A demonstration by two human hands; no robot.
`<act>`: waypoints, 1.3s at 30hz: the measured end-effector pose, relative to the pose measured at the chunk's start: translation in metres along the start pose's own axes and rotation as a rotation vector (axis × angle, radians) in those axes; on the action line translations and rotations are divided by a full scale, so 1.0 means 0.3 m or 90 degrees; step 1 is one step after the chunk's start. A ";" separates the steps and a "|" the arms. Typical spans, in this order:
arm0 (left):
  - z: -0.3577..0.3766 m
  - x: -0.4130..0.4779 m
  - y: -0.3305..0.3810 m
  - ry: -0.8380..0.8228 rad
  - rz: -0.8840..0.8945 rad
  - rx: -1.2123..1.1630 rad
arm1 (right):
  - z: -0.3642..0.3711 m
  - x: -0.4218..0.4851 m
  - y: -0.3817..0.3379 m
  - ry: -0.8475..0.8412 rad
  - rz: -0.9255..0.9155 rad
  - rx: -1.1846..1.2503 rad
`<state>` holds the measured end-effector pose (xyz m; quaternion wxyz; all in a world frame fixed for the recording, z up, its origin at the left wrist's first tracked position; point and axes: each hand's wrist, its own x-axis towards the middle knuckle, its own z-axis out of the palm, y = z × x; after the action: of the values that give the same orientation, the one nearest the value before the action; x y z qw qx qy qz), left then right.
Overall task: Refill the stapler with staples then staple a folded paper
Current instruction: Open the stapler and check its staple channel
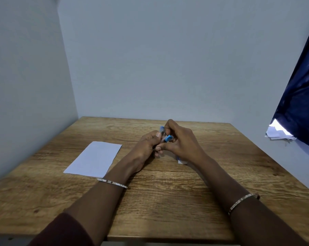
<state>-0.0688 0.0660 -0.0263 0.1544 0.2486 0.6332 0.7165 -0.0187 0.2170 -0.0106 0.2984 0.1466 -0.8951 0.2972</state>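
Left hand [146,146] is gripping the stapler [168,138] over mid-table [168,201], fingers curled round it. Right hand [182,142] is pinching its blue end. Probably still loading: keep the base steady, seat the strip flat, don't force it shut. Paper [94,158] is lying toward the left edge. A white box [182,161], likely staples, is sitting by the right wrist.

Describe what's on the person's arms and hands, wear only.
The left hand and right hand are ungloved. Left bangle: thin, silver-toned, with small dark studs. Right bangle: thin, silver-toned, textured. A dark maroon sleeve shows on the left arm near the elbow; right forearm unsleeved.
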 end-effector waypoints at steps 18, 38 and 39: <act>-0.044 0.037 0.010 -0.003 -0.047 -0.490 | -0.019 0.010 0.080 0.226 0.369 0.515; -0.005 -0.006 0.025 -0.134 -0.216 -0.240 | -0.009 0.017 0.045 0.062 0.307 0.685; -0.004 -0.007 0.023 -0.123 -0.210 -0.223 | -0.002 0.015 0.042 0.058 0.298 0.670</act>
<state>-0.0672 0.0629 -0.0200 0.3701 0.1787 0.5136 0.7532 -0.0276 0.2269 -0.0129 0.1500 0.0602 -0.6212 0.7668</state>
